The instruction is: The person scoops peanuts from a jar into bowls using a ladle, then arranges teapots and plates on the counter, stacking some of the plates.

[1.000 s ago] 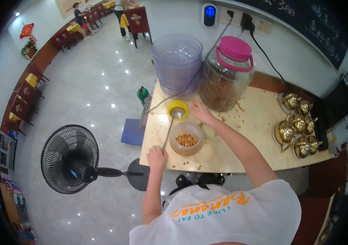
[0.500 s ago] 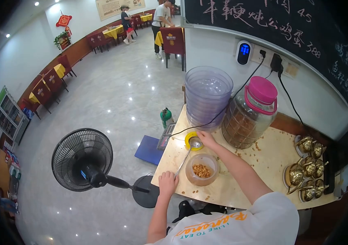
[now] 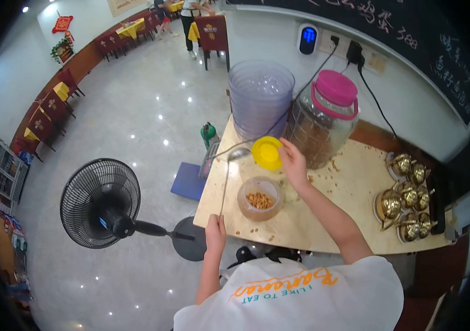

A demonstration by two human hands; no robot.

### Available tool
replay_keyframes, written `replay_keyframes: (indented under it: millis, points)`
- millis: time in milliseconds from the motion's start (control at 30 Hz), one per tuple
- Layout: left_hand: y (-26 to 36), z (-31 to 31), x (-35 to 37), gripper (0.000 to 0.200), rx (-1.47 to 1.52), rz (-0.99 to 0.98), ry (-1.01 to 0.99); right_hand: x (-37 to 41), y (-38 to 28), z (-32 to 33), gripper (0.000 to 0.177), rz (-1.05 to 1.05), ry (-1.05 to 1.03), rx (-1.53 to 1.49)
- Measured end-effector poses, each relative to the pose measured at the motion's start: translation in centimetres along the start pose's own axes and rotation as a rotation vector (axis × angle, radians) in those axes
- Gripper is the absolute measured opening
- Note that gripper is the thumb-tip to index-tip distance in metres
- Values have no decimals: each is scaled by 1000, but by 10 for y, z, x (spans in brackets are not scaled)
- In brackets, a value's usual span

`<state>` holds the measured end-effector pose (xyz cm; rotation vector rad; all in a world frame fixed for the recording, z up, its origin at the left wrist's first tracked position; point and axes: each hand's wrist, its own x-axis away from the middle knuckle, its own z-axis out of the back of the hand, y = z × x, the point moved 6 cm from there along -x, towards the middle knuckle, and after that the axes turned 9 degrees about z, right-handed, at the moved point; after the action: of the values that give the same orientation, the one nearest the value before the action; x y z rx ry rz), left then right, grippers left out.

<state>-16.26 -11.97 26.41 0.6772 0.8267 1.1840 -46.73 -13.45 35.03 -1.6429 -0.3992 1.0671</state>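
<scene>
My right hand grips a round yellow lid by its right edge, raised over the table. My left hand is closed around the handle end of a long metal ladle. The ladle's bowl points away from me, near the stacked tubs, under a black cable. Between my hands stands an uncovered clear plastic jar, partly filled with brown nut-like pieces. Beyond my right hand is a big glass jar with a pink lid, holding brown contents.
Stacked clear tubs stand at the table's back left corner. Gold teapots sit at the right. Brown crumbs are scattered on the wooden table. A standing fan and a blue platform scale are on the left. A person stands far back.
My right hand has lifted the yellow lid off the table, away from the ladle bowl. My left hand now holds the ladle handle more upright. The camera view has tilted down.
</scene>
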Motion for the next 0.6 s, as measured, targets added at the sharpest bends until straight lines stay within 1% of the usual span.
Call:
replay_keyframes:
  millis: [100,133,233,300,400,467,500,567,600]
  points:
    - [6,13,3,22,140,106,88,15,-24,1,31,-29,55,-63]
    - [5,15,4,24,161,100,121,20,-29,1,30,-26,72,-65]
    - [2,18,10,25,388,247,73,30,-40,3,30,-10,112,-72]
    - [2,18,12,25,495,259,39,36,-47,3,30,32,122,-55]
    - [17,23,15,26,610,251,2,58,-64,-3,31,181,24,142]
    - [22,26,18,26,649,248,-10,74,-94,-9,31,427,-160,396]
    - [20,26,19,25,637,214,-4,83,-104,-13,32,551,-256,521]
    - [19,26,19,23,614,145,10,100,-108,-18,31,730,-349,560]
    - [19,27,21,24,624,169,8,108,-110,-20,31,820,-397,579]
